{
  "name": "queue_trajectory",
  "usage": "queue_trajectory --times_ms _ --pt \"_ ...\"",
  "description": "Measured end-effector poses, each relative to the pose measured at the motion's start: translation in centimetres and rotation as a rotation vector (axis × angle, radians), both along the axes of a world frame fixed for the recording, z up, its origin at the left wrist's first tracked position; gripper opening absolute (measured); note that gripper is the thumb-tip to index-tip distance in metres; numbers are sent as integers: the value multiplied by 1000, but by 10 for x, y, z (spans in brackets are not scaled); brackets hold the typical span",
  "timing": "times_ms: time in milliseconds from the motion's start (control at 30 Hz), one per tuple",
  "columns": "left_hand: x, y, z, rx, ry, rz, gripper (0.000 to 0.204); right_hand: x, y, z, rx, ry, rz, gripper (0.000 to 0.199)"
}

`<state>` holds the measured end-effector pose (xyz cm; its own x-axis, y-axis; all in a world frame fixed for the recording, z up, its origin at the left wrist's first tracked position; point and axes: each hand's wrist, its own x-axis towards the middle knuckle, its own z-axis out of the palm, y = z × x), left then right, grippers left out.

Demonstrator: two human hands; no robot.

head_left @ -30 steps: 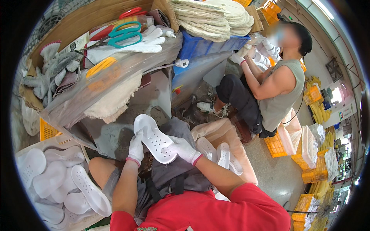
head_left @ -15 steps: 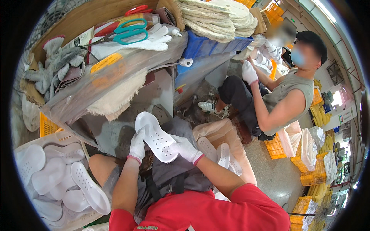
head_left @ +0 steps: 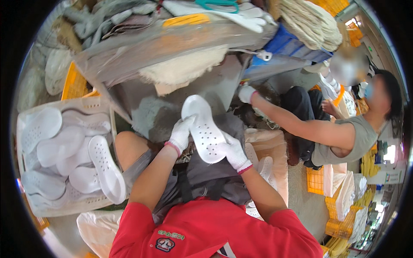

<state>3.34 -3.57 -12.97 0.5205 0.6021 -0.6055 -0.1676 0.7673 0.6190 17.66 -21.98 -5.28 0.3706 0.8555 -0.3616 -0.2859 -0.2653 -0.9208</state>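
Note:
A white perforated shoe insole [head_left: 201, 127] is held in front of my lap, its plain end up and away from me. My left hand [head_left: 182, 132], in a white knit glove, grips its left edge near the middle. With the fingers partly behind it, my right hand [head_left: 233, 151], gloved the same way, pinches the lower right edge. To my left, a whitish crate [head_left: 69, 209] holds several similar white insoles [head_left: 106, 170]. More perforated insoles [head_left: 266, 167] lie in a pink-lined container [head_left: 275, 146] just right of my right hand.
Ahead stands a plastic-covered workbench [head_left: 129, 64] with a fleecy cloth [head_left: 185, 69] hanging from it, gloves and teal scissors [head_left: 219, 5] on top. Beside it is a blue bin [head_left: 292, 45] bearing stacked pads [head_left: 309, 23]. At right, a co-worker's arm [head_left: 301, 124] reaches toward the bench. Yellow crates [head_left: 316, 180] line the floor.
The view has swung, so the bench and crate appear shifted. The co-worker has leaned and stretched a gloved hand toward the bench. Both my hands keep hold of the insole.

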Motion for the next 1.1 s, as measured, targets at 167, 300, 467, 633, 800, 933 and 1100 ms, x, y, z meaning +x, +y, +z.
queue_trajectory --times_ms 167,300,467,633,800,933,1100 --pt "-15 -1 35 -117 -250 -46 34 7 -7 54 106 -86 175 69" --pt "-24 -12 66 32 -582 -582 29 33 -12 106 182 -1521 352 77" --pt "-6 -11 82 -233 -500 -760 78 41 -13 137 235 -1416 498 32" --pt "8 -3 68 -235 -487 19 106 -12 2 125 -8 -1613 441 25" --pt "1 -3 63 -184 -436 312 112 -68 38 112 260 -1495 435 64" --pt "12 34 66 -219 -601 399 107 -76 77 105 214 -1560 387 66" --pt "24 80 51 -8 -401 398 79 -62 130 111 228 -1459 266 29"
